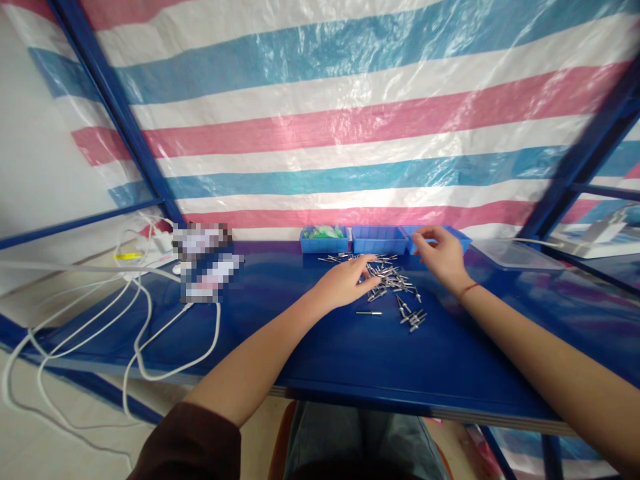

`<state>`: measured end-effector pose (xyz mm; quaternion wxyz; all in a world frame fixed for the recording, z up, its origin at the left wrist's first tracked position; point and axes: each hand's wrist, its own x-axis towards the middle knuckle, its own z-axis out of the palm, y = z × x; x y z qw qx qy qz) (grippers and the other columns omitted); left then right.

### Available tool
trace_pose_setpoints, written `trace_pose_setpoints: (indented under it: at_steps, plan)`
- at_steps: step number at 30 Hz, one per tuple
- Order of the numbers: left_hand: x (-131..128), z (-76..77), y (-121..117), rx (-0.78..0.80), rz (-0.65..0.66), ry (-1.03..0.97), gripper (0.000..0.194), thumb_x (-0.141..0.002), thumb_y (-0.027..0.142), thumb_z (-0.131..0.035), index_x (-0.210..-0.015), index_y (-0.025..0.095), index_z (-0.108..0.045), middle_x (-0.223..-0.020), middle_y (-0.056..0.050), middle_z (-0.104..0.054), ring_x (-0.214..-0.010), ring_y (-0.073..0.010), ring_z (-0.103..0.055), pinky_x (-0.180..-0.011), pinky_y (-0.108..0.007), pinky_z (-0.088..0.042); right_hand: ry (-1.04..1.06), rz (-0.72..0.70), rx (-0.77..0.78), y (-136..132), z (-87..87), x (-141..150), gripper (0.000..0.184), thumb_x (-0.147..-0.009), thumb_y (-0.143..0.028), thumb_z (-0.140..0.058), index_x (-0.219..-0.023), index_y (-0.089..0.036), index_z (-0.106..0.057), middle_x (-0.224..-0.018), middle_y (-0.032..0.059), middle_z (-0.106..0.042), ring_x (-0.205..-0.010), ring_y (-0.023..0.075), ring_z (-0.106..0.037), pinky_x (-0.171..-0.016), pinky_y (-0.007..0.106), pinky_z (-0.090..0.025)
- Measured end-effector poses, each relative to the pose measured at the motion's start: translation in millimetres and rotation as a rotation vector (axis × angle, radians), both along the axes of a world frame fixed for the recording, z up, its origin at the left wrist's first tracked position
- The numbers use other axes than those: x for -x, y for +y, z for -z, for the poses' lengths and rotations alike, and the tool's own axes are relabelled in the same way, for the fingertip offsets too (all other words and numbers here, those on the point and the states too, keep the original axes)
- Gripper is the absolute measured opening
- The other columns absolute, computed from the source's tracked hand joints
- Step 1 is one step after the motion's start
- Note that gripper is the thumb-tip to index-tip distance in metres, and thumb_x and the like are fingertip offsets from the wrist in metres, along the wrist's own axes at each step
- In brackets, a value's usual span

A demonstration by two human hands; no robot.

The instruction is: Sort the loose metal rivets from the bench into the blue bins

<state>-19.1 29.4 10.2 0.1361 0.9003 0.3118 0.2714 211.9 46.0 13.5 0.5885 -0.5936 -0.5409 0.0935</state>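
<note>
A loose pile of silver blind rivets [387, 279] lies on the blue tabletop [325, 347]. My left hand [343, 281] reaches to the pile's left side, thumb and forefinger apart, touching or just above the rivets. My right hand [440, 257] is raised in front of the right blue bin [463, 240], covering part of it. Its fingers are curled towards the thumb; whatever may be between them is too small to make out. Nearer me lie a small cluster of rivets [413, 320] and a single rivet [369, 313].
Along the back stand a blue bin with green contents [324, 245] and a middle blue bin [379, 241]. A clear plastic lid [517, 255] lies at the right. White cables [143, 333] and blurred-out items [210, 277] occupy the left. A striped sheet [325, 133] hangs behind.
</note>
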Motion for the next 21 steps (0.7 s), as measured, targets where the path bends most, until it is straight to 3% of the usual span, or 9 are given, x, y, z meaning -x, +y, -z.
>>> trace_pose_setpoints:
  at_steps: [4,9,14,21]
  plan:
    - [7.0,-12.8,-4.2,-0.037,0.167,0.167,0.033,-0.084,0.046,-0.055,-0.099,0.018,-0.064,-0.102,-0.006,-0.065,-0.095,-0.0183,-0.061,-0.083,-0.028,-0.045,-0.321,0.306,0.012,18.3,4.2,-48.3,0.021,-0.079,-0.034,-0.054,-0.090,-0.019,-0.063,-0.091,0.0090,-0.069,-0.069,0.0189,-0.062,-0.072,0.032,-0.045]
    - [9.2,-20.1,-8.0,0.028,0.186,0.330,0.033,-0.075,0.045,-0.066,-0.094,0.018,-0.066,-0.093,-0.003,-0.065,-0.082,-0.0149,-0.061,-0.070,-0.023,-0.042,-0.487,0.378,0.108,23.0,11.1,-69.1,0.034,-0.077,-0.032,-0.054,-0.103,-0.013,-0.063,-0.099,0.0151,-0.069,-0.089,0.0254,-0.061,-0.078,0.033,-0.042]
    - [5.3,-15.8,-7.8,0.051,0.203,0.424,0.014,-0.084,0.028,-0.059,-0.087,0.016,-0.066,-0.087,-0.002,-0.065,-0.076,-0.0120,-0.059,-0.066,-0.021,-0.040,-0.541,0.331,0.044,17.0,10.3,-57.6,0.034,-0.078,-0.031,-0.050,-0.105,-0.013,-0.061,-0.096,0.0129,-0.068,-0.074,0.0206,-0.059,-0.074,0.032,-0.043]
    - [1.9,-7.2,-6.4,-0.029,0.133,0.288,0.016,-0.089,0.025,-0.049,-0.085,0.017,-0.062,-0.093,-0.004,-0.063,-0.085,-0.0162,-0.060,-0.075,-0.026,-0.044,-0.544,0.046,0.033,6.1,5.5,-26.0,0.025,-0.077,-0.030,-0.053,-0.095,-0.017,-0.064,-0.092,0.0090,-0.069,-0.063,0.0178,-0.059,-0.072,0.034,-0.045]
